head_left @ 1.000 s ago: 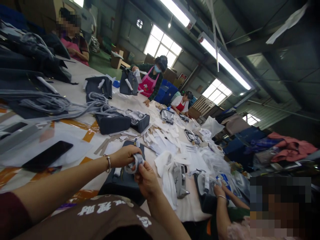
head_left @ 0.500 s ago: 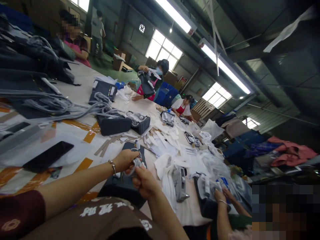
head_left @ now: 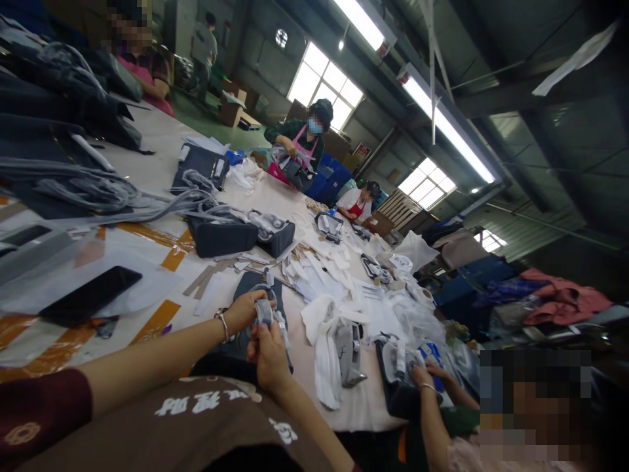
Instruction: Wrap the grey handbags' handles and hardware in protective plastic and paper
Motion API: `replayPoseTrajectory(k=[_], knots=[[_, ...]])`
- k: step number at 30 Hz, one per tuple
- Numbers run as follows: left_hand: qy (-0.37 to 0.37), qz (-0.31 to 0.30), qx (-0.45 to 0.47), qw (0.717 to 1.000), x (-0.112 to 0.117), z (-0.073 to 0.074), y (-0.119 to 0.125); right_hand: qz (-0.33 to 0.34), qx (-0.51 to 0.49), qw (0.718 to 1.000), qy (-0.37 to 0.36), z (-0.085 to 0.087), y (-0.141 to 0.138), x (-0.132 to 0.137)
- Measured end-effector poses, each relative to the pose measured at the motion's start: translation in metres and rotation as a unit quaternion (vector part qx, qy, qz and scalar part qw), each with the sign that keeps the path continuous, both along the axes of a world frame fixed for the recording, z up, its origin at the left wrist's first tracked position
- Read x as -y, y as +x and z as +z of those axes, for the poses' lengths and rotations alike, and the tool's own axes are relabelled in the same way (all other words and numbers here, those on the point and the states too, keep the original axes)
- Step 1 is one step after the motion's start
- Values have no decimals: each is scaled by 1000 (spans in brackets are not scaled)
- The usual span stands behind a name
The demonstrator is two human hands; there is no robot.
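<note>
My left hand (head_left: 244,311), with a bracelet at the wrist, and my right hand (head_left: 266,354) are both closed on a grey wrapped bag strap (head_left: 264,312), held just above a dark handbag (head_left: 255,288) lying flat on the table (head_left: 147,141) in front of me. The strap stands roughly upright between my fingers. My brown apron with white lettering (head_left: 211,403) fills the bottom of the view.
A black phone (head_left: 88,295) lies on plastic at the left. Dark bags (head_left: 221,236) and grey straps sit mid-table, white paper scraps (head_left: 319,275) to the right. A co-worker's hands (head_left: 422,380) handle a bag at my right. Other people work at the far end.
My hands have drawn slightly closer to me and turned the strap more upright. The far worker in the pink apron has lowered the bag they held up.
</note>
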State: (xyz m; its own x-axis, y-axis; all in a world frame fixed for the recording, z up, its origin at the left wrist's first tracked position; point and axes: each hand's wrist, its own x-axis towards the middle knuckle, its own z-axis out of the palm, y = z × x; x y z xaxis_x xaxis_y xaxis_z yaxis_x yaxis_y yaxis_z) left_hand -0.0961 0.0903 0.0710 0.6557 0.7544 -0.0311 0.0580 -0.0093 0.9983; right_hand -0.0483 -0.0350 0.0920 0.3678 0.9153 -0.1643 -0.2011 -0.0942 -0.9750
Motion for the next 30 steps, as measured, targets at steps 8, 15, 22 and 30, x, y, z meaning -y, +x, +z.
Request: replayPoseTrajectory(k=[8, 15, 22, 30], knots=[[300, -6, -97, 949, -3, -2, -16, 151, -120, 978, -76, 12, 40, 9], [299, -60, -58, 951, -2, -6, -8, 172, -194, 954, -150, 21, 45, 6], [112, -44, -58, 991, -6, -28, 8, 59, 35, 997, -20, -13, 15, -4], [346, -126, -45, 929, -39, -37, 3, 166, -122, 970, -126, -4, 47, -4]])
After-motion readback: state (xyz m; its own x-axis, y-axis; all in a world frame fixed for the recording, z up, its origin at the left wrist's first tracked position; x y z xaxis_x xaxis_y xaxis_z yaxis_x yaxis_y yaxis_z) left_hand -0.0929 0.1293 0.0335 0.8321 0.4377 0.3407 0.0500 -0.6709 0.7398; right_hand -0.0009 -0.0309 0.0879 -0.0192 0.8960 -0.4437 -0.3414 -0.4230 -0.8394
